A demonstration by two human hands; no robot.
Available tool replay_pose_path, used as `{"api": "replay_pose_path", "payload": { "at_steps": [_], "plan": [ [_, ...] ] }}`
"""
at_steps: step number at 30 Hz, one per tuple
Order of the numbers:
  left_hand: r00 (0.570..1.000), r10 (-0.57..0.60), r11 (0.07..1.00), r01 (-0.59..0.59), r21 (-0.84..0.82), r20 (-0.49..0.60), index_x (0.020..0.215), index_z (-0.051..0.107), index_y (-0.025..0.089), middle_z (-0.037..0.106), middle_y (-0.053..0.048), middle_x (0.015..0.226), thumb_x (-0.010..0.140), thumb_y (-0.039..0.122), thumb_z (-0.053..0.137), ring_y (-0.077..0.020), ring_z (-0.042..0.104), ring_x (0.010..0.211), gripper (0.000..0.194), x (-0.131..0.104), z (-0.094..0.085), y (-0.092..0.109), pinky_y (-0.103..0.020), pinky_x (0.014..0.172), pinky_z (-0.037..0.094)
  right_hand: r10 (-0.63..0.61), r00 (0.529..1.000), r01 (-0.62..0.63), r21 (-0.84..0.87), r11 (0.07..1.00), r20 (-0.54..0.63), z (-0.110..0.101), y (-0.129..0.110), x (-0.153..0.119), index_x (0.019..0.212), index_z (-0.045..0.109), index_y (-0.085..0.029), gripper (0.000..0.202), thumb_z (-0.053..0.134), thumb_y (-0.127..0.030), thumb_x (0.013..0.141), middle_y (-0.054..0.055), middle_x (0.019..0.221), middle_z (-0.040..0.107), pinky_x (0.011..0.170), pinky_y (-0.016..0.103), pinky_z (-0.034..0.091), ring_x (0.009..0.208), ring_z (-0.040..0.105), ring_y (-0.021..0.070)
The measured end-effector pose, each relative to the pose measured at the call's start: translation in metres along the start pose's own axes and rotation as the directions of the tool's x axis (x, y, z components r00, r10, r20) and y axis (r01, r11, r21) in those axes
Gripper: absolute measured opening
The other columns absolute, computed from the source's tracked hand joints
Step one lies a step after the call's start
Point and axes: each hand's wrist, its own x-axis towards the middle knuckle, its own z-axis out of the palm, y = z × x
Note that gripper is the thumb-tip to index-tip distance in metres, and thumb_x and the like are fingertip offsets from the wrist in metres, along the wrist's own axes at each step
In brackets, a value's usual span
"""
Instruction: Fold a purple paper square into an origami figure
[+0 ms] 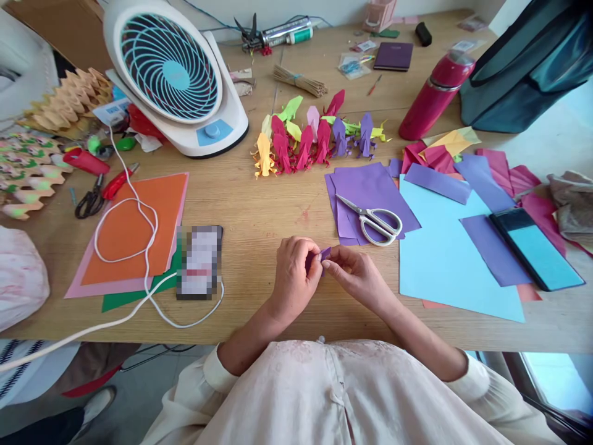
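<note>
Pinching a small purple paper piece [326,253] in the head view, with the fingertips of left hand [296,278] and right hand [359,276], both closed on it near the front edge of the wooden table [250,213]; having scissors [364,212] just beyond the right hand, atop purple sheets [386,182]; showing folded paper figures [304,148] farther back, a light-blue sheet [430,266] to the right, a phone [199,262] to the left.
</note>
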Motion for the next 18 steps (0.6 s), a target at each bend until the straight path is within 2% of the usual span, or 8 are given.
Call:
{"api": "replay_pose_path", "payload": {
  "at_steps": [4, 8, 12, 15, 18],
  "plan": [
    [1.000, -0.016, 0.997, 0.016, -0.073, -0.004, 0.092, 0.051, 0.022, 0.061, -0.004, 0.094, 0.091, 0.010, 0.049, -0.0181, 0.057, 0.093, 0.011, -0.003, -0.003, 0.002, -0.032, 0.085, 0.048, -0.063, 0.997, 0.062, -0.015, 0.998, -0.050, 0.006, -0.007, 0.000, 0.081, 0.064, -0.018, 0.023, 0.058, -0.036, 0.094, 0.001, 0.075, 0.066, 0.067, 0.026, 0.046, 0.070, 0.059, 0.0144],
    [0.988, -0.151, 0.971, 0.145, -0.191, -0.016, 0.095, 0.054, 0.021, 0.064, -0.003, 0.092, 0.088, 0.012, 0.056, -0.0154, 0.062, 0.087, 0.012, -0.003, -0.006, 0.005, -0.028, 0.082, 0.051, -0.126, 0.984, 0.107, -0.149, 0.983, -0.123, 0.008, -0.009, -0.001, 0.078, 0.062, -0.019, 0.020, 0.055, -0.030, 0.094, 0.000, 0.071, 0.061, 0.066, 0.026, 0.043, 0.068, 0.055, 0.0135],
    [0.959, -0.270, 0.876, 0.284, -0.389, 0.092, 0.093, 0.061, 0.018, 0.069, -0.003, 0.092, 0.086, 0.013, 0.059, -0.0146, 0.065, 0.087, 0.009, 0.003, -0.011, 0.008, -0.027, 0.083, 0.052, -0.172, 0.976, 0.143, -0.202, 0.969, -0.137, 0.006, -0.007, 0.000, 0.081, 0.062, -0.019, 0.016, 0.056, -0.028, 0.093, 0.000, 0.074, 0.063, 0.067, 0.027, 0.044, 0.070, 0.056, 0.0144],
    [0.940, -0.318, 0.797, 0.337, -0.501, 0.126, 0.086, 0.062, 0.017, 0.068, -0.003, 0.087, 0.087, 0.017, 0.061, -0.0138, 0.064, 0.083, 0.001, 0.005, -0.010, 0.009, -0.025, 0.080, 0.051, -0.152, 0.981, 0.135, -0.134, 0.982, -0.123, 0.007, -0.006, 0.001, 0.085, 0.063, -0.019, 0.013, 0.058, -0.029, 0.092, 0.002, 0.078, 0.066, 0.070, 0.028, 0.048, 0.072, 0.060, 0.0155],
    [0.915, -0.378, 0.697, 0.382, -0.607, 0.142, 0.086, 0.060, 0.017, 0.066, -0.001, 0.086, 0.087, 0.022, 0.063, -0.0131, 0.063, 0.081, 0.006, 0.004, -0.004, 0.008, -0.024, 0.077, 0.050, -0.104, 0.989, 0.097, -0.070, 0.993, -0.102, 0.008, -0.004, 0.002, 0.086, 0.062, -0.019, 0.014, 0.059, -0.031, 0.091, 0.002, 0.077, 0.066, 0.068, 0.028, 0.049, 0.070, 0.061, 0.0155]
  ]
}}
